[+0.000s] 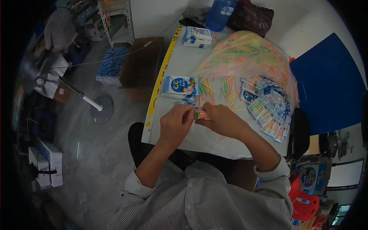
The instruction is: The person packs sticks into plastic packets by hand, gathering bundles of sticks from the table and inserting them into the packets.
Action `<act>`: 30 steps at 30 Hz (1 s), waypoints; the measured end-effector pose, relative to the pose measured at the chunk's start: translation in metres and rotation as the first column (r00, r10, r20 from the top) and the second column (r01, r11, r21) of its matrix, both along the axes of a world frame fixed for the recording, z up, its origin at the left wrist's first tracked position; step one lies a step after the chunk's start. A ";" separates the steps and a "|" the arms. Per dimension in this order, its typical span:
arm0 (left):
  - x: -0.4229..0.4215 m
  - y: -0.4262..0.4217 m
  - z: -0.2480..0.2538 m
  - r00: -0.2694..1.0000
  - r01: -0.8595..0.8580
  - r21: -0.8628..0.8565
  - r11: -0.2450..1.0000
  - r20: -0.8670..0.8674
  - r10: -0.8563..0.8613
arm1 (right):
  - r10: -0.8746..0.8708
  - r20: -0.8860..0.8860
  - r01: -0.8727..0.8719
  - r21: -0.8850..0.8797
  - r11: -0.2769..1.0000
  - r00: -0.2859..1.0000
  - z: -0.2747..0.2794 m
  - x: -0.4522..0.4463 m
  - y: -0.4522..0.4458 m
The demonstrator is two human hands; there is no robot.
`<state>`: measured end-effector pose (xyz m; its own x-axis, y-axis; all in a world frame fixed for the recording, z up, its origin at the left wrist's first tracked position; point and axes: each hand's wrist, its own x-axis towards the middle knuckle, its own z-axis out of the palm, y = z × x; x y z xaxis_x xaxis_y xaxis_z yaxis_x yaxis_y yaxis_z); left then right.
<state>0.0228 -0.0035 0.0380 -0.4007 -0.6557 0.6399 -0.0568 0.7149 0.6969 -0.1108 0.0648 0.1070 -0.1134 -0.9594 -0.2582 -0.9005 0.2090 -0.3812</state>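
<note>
Near the front edge of the table, my right hand is closed around a small clear packet of coloured sticks. My left hand has its fingers pinched at the packet's left end. Just beyond the hands lies a stack of blue-and-white printed wrappers. Loose pink, green, orange and yellow sticks are scattered to the right of it. Several flat packets filled with sticks lie fanned out at the right.
A large clear bag of coloured sticks covers the back right of the table. Behind stand wrapped white packs and a blue water jug. Left are an open cardboard box and a fan. Another person is far left.
</note>
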 end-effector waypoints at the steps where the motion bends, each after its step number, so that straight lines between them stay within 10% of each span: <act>1: 0.000 0.001 -0.001 1.000 0.003 0.002 1.000 0.000 -0.003 | -0.003 0.000 0.003 0.002 1.000 1.000 0.002 -0.002 -0.002; 9: -0.006 0.009 -0.006 0.996 0.077 0.050 0.996 0.033 -0.079 | 0.159 0.001 -0.143 0.447 0.883 0.987 0.016 -0.009 -0.024; 30: -0.006 0.009 -0.006 0.985 0.171 0.428 0.887 -0.068 -0.157 | 0.272 -0.152 -0.204 0.356 0.912 0.950 0.032 0.002 -0.038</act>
